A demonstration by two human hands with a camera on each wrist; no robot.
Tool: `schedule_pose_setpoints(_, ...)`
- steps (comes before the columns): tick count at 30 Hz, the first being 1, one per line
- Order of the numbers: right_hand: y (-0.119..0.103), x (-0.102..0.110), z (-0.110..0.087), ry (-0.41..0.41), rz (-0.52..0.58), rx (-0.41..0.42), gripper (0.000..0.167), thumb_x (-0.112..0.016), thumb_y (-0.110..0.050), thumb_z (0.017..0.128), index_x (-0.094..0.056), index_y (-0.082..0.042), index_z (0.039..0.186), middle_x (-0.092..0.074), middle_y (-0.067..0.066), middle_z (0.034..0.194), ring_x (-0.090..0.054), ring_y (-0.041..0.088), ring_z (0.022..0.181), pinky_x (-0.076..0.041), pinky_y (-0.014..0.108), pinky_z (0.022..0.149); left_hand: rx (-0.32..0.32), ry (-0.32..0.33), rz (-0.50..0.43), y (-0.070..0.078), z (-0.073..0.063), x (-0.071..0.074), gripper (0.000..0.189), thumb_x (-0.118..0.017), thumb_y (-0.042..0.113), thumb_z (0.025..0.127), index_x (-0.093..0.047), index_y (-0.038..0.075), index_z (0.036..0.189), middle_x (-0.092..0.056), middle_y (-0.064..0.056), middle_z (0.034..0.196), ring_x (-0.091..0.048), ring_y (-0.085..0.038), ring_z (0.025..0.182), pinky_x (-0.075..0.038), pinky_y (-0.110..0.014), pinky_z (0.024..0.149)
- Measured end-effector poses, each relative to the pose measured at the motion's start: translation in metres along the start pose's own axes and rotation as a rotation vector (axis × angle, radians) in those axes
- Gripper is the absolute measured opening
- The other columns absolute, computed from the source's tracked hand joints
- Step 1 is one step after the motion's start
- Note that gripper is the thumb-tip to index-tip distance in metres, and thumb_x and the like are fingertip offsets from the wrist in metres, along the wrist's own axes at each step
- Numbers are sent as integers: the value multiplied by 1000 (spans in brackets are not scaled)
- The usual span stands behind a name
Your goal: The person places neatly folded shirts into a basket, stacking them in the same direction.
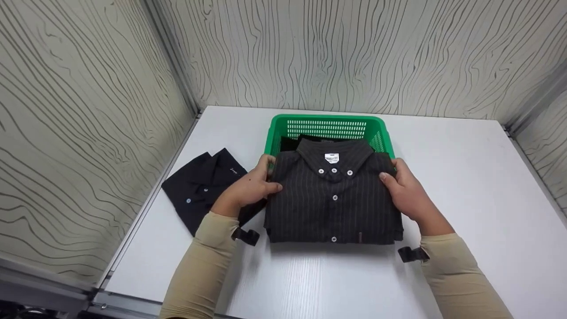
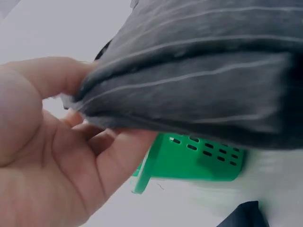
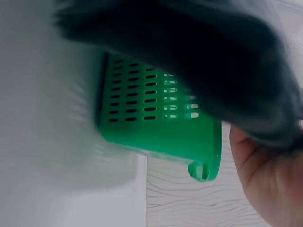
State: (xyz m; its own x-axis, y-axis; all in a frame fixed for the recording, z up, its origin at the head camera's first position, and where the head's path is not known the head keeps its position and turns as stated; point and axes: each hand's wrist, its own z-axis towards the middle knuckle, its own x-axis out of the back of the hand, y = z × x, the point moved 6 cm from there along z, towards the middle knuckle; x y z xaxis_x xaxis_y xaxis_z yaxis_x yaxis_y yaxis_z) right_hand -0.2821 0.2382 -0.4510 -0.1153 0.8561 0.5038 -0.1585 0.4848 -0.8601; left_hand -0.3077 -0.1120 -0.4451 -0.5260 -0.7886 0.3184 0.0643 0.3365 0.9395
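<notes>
A dark pinstriped button-down shirt (image 1: 334, 208), folded into a rectangle with its collar away from me, is held up between both hands. My left hand (image 1: 252, 186) grips its left side, thumb on top and fingers beneath, as the left wrist view also shows. On the opposite side my right hand (image 1: 409, 192) holds the edge the same way. Behind and partly under the shirt stands a green perforated basket (image 1: 328, 118), its near part hidden. Some black cloth (image 1: 290, 144) shows inside it, past the collar.
Left of the basket, a folded black shirt (image 1: 212, 177) lies on the white table (image 1: 465, 186), partly covered by my left forearm. Wood-patterned panels (image 1: 332, 53) wall the table at the back and sides.
</notes>
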Motion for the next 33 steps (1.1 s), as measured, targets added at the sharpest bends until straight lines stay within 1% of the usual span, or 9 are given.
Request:
schedule_pose_setpoints(4,-3,1,7,21,50,-12,42,-33,-29,111,-34,3,138,-46,21,115,-48,28,98,-42,39,82,16,100,-61,3,3,4,49,-57,3,99,-25,15,134,-55,-18,136,-61,-28,102,-51,-39,77)
schedule_pose_setpoints(7,-5,2,12,9,120,-36,43,-30,-29,111,-32,3,139,-45,19,111,-47,27,96,-43,37,80,-15,193,-98,6,6,9,43,-57,5,100,-29,17,130,-58,-16,131,-62,-28,98,-51,-39,73)
schedule_pose_setpoints(10,-5,3,15,-24,193,-67,44,-29,-29,112,-30,3,142,-44,19,113,-48,25,98,-45,34,80,-76,261,-64,10,8,13,28,-58,6,101,-39,13,120,-60,-13,121,-60,-25,95,-49,-38,74)
schedule_pose_setpoints(14,-5,1,18,-91,266,-73,44,-35,-19,111,-25,3,148,-48,23,130,-55,24,109,-50,29,87,-110,305,-1,15,9,15,12,-59,9,102,-54,11,113,-58,-8,117,-57,-23,97,-48,-37,78)
schedule_pose_setpoints(18,-9,0,20,-144,294,-51,51,-38,-6,106,-22,3,153,-48,26,140,-58,25,117,-52,27,91,-91,293,-38,14,10,15,22,-60,11,102,-57,11,124,-57,-7,128,-59,-24,101,-50,-37,79)
schedule_pose_setpoints(21,-13,3,22,-137,254,-38,53,-39,-4,105,-23,1,155,-49,24,141,-57,26,118,-53,29,90,-81,233,-81,13,12,14,39,-61,7,97,-52,11,134,-50,-7,141,-57,-25,111,-52,-39,83)
schedule_pose_setpoints(25,-16,10,28,-77,103,-31,51,-42,-11,107,-28,-5,156,-56,22,135,-60,30,112,-54,39,88,-75,173,-60,14,14,11,55,-60,0,91,-45,13,142,-44,-6,148,-53,-26,119,-51,-42,89)
schedule_pose_setpoints(29,-18,16,34,-9,-59,-33,50,-41,-16,109,-28,-9,157,-57,23,133,-61,35,109,-52,53,88,-68,204,17,15,18,13,54,-59,-3,93,-45,16,142,-43,-6,149,-54,-26,118,-50,-43,91)
schedule_pose_setpoints(33,-19,19,41,59,-189,-14,50,-40,-16,109,-28,-9,157,-55,27,137,-59,40,112,-49,59,90,-61,262,114,18,23,16,51,-57,-3,96,-45,21,139,-42,-6,149,-54,-25,117,-49,-44,91)
